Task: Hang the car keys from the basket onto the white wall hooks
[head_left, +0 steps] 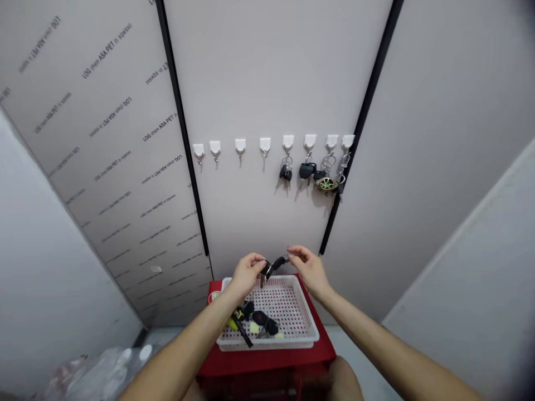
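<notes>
Above the far part of a white perforated basket (308, 317), my two hands hold a bunch of keys (275, 265) with black heads between them. My left hand (247, 273) pinches the bunch at its left side, and one key blade hangs below those fingers. At the other end, the fingertips of my right hand (308, 268) close on the bunch's right tip. Inside the basket, toward its left and front, lie more black-headed keys (259, 318), a black strap with yellow lettering (242, 326) and small pale yellow pieces (254, 327).
The basket stands on a red table (267, 361). On the wall ahead runs a row of white hooks (240, 146); key bunches (286, 172) hang from the right-hand ones, one with a round gold-coloured pendant (326, 184). Clear plastic bags and bottles (100, 373) lie at the lower left.
</notes>
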Demonstrator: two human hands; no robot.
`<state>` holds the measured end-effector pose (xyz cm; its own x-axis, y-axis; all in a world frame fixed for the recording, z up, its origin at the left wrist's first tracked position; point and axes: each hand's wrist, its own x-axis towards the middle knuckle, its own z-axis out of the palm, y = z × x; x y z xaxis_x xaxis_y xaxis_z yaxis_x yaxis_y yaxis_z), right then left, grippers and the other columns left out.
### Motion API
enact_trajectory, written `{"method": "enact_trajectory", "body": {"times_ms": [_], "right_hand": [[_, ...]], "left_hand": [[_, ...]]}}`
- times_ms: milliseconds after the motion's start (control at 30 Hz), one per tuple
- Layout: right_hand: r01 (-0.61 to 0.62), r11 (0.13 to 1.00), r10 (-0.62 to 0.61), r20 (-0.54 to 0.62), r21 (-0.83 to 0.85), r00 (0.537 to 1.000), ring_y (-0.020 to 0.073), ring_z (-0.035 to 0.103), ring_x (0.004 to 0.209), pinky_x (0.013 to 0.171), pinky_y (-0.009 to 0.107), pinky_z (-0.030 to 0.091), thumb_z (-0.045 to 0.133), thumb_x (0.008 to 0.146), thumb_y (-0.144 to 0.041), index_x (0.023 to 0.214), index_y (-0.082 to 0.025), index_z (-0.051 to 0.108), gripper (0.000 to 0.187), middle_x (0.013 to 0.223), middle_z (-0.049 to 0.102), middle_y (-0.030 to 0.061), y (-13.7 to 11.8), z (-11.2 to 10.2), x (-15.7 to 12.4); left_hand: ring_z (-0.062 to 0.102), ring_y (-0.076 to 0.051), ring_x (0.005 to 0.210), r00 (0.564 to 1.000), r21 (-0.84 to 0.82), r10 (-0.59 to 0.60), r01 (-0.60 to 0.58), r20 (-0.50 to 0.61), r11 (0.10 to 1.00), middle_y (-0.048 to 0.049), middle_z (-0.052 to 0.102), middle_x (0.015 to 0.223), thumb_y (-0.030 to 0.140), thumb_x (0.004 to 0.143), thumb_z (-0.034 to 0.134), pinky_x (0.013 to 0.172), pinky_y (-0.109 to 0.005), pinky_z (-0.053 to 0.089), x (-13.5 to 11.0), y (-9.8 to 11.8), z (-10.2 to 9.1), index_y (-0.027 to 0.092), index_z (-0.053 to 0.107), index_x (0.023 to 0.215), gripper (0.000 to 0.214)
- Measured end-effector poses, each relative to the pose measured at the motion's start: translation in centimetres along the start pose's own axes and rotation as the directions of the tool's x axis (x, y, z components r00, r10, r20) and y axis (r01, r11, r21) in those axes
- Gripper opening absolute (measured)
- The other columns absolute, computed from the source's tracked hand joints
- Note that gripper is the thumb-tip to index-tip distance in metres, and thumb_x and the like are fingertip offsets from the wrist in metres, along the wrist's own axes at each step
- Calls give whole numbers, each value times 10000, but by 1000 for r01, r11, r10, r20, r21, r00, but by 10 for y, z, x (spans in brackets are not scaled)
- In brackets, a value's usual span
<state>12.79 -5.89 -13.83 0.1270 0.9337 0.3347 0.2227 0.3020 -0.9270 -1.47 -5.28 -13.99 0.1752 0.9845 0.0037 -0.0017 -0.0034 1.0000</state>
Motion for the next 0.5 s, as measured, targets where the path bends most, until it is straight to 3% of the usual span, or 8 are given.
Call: {"method": "enact_trajectory", "body": {"times_ms": [100,200,333,500], "right_hand": [[243,940,-207,166,-240,964,152,444,859,746,294,344,457,588,-191,706,-194,532,139,896,498,43,-2,-1,-5],[326,900,-231,317,-289,920,135,476,771,720,280,355,460,601,-193,720,-195,528,136,770,538,21,-1,3,-11],[231,944,-150,316,-236,937,127,492,721,681,271,373,483,599,-225,799,-187,507,206,755,552,17,2,9,-12],[-52,999,41,422,14,906,98,501,620,612,242,391,424,641,-236,778,-156,505,178,669,552,-1,0,10,-6]], "left_hand": [[374,-36,407,1000,4,6,-6,-22,1000,51,434,489,232,586,461,408,-159,294,1,3,-1,126,458,603,107],[368,-32,408,1000,8,-3,4,-23,1000,56,423,483,246,577,472,409,-155,293,1,3,0,127,457,606,123],[361,-29,401,1000,10,-22,21,18,1000,60,416,481,247,581,465,400,-150,282,-1,6,2,134,450,618,120],[352,-35,406,995,106,61,-70,83,992,61,401,468,213,599,440,416,-157,286,-1,9,-2,139,453,628,81]]}}
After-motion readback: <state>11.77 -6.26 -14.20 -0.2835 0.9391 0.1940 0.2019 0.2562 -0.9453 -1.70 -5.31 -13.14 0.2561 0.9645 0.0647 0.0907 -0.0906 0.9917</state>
